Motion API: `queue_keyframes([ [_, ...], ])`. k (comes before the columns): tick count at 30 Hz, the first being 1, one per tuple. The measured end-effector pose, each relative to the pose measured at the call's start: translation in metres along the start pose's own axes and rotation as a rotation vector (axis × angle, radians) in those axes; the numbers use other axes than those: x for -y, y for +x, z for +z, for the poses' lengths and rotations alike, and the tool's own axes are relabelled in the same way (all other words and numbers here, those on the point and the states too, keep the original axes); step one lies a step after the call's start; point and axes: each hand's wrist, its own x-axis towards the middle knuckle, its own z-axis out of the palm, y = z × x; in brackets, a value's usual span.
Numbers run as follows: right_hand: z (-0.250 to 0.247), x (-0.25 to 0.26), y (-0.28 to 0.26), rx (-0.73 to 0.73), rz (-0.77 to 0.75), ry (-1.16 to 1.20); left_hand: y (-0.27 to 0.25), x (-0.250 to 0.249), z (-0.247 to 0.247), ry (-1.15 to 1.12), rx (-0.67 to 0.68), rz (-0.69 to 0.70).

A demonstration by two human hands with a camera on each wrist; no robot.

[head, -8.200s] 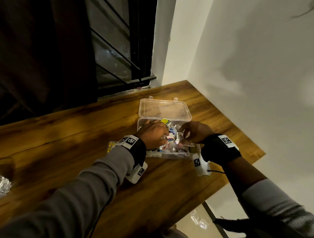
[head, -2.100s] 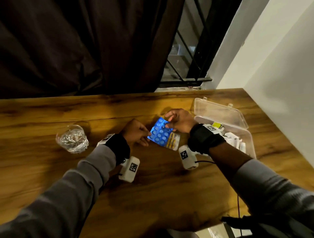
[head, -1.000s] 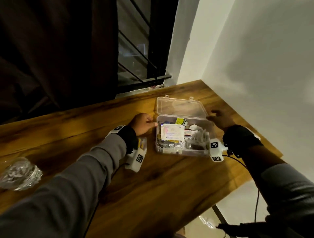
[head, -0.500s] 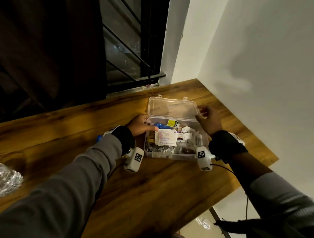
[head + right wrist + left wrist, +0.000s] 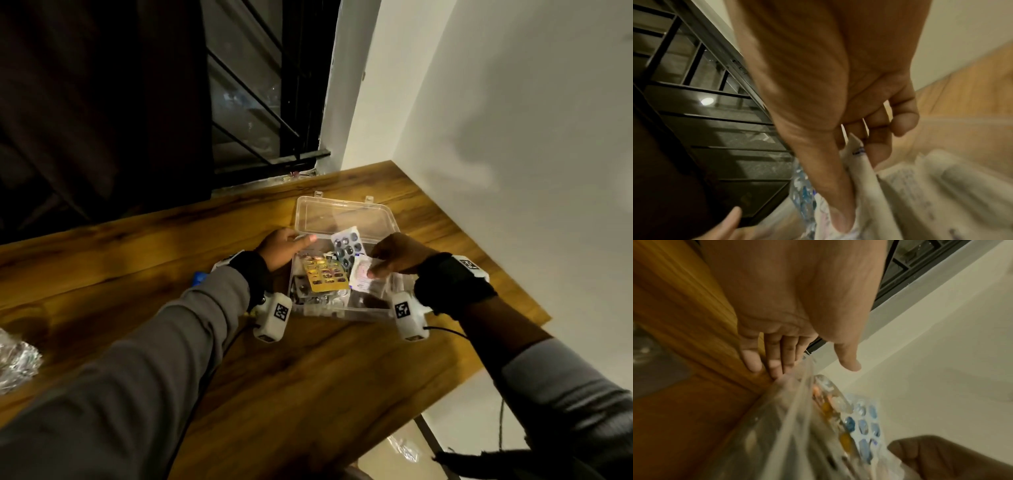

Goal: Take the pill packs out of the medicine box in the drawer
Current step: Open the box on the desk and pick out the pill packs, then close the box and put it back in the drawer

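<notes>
The clear medicine box (image 5: 344, 312) stands lid-open on the wooden table (image 5: 308, 383). My left hand (image 5: 284, 249) lies along its left rim, fingers (image 5: 774, 365) straight against the clear wall (image 5: 785, 415) and thumb out over the box. Over the box's right half, my right hand (image 5: 390, 260) pinches a white pill pack (image 5: 361, 279) between thumb (image 5: 838, 211) and fingers; the white pack (image 5: 861, 164) is partly hidden by them. Beside it a silver blister of dark pills (image 5: 347, 248) tilts up. A gold blister pack (image 5: 325, 275) lies on top inside.
A blue pill pack (image 5: 198, 279) lies on the table behind my left wrist. A glass (image 5: 17, 359) stands at the far left. White walls close the right side and a barred window (image 5: 260, 102) the back. The table's edge runs close on the right.
My right hand came from the box's far right corner into the box and pinched the white pack, which now stands lifted; the gold and silver blisters show. My left hand stayed at the left rim.
</notes>
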Motion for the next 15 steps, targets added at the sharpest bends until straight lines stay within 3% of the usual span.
queue_keyframes([
  [4,-0.008,-0.018,-0.003,-0.033,0.093,-0.091,0.009,-0.008,0.0,-0.069,-0.007,-0.05],
  [8,-0.007,-0.023,-0.009,-0.229,0.029,-0.007,0.017,-0.011,0.0,-0.232,-0.039,-0.147],
  [11,-0.004,-0.024,-0.011,-0.277,-0.034,-0.037,0.018,-0.013,-0.002,-0.365,-0.046,-0.228],
  [15,-0.001,-0.014,-0.011,-0.398,-0.066,-0.003,0.02,-0.014,-0.003,-0.422,-0.048,-0.169],
])
